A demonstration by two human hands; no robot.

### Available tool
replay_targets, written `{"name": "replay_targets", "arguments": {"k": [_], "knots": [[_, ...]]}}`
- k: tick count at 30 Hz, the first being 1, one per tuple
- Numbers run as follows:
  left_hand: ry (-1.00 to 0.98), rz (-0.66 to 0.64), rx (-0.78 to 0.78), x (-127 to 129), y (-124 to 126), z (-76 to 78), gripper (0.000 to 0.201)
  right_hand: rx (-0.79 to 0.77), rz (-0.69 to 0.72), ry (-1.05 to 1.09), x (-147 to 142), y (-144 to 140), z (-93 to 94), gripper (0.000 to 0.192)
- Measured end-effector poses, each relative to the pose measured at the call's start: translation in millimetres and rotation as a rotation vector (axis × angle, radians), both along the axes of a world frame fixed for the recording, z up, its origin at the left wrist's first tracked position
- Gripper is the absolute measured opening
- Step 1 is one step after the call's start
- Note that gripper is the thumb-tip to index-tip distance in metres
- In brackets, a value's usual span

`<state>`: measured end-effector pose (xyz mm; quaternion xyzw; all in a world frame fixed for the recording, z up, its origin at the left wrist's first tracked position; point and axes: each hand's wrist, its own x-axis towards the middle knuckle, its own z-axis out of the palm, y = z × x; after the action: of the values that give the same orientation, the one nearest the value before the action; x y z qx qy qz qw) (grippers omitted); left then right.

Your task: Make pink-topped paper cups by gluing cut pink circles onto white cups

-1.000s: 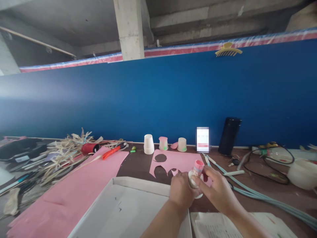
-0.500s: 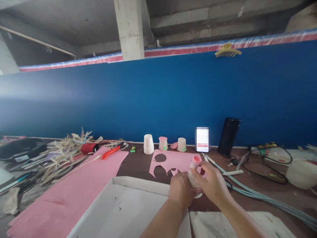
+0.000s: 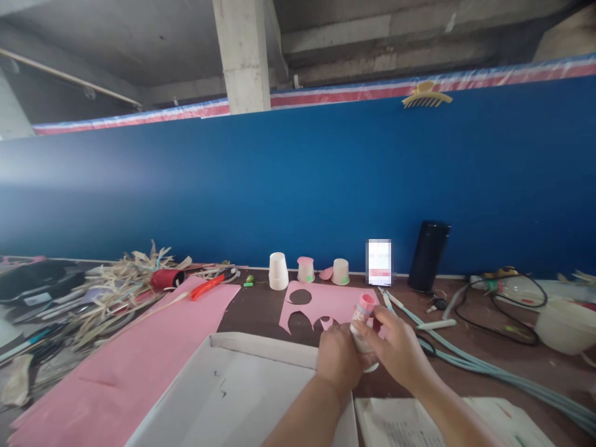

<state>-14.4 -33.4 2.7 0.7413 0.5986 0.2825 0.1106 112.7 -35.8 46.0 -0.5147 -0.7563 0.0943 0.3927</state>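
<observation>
My left hand (image 3: 339,357) and my right hand (image 3: 397,347) meet over the brown table, just past a white shallow box (image 3: 242,397). Between them is a small white paper cup (image 3: 367,360), mostly hidden by my fingers; my left hand wraps its lower part. My right hand grips a pink-capped glue stick (image 3: 362,308), held upright against the cup. Behind my hands lies a pink paper sheet with round holes cut out of it (image 3: 326,301).
Three upturned paper cups (image 3: 278,271) stand by the blue wall, near a black cylinder (image 3: 428,256). A large pink sheet (image 3: 125,366), straw pile (image 3: 116,288) and red pliers (image 3: 208,285) lie left. Hoses and cables (image 3: 484,363) run right; printed paper (image 3: 400,422) lies near.
My right hand has shifted slightly left and closer to the cup, bringing the glue stick more upright. The left hand stays wrapped on the cup.
</observation>
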Motion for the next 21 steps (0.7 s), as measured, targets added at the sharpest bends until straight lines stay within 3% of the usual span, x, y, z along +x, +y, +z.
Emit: {"name": "replay_targets", "arguments": {"k": [10, 14, 17, 21], "knots": [[-0.04, 0.016, -0.039, -2, -1, 1.9, 0.051, 0.147, -0.196, -0.007, 7, 10, -3.9, 0.026], [-0.044, 0.015, -0.021, 0, -1, 0.2, 0.052, 0.028, -0.097, 0.126, 6, 2, 3.4, 0.027], [-0.021, 0.008, 0.015, 2, 1, -1.9, 0.045, -0.031, 0.018, 0.086, 1, -5, 7.7, 0.027], [0.003, -0.006, 0.025, 2, 1, -1.6, 0.04, 0.013, -0.008, -0.001, -4, -1, 3.8, 0.027]]}}
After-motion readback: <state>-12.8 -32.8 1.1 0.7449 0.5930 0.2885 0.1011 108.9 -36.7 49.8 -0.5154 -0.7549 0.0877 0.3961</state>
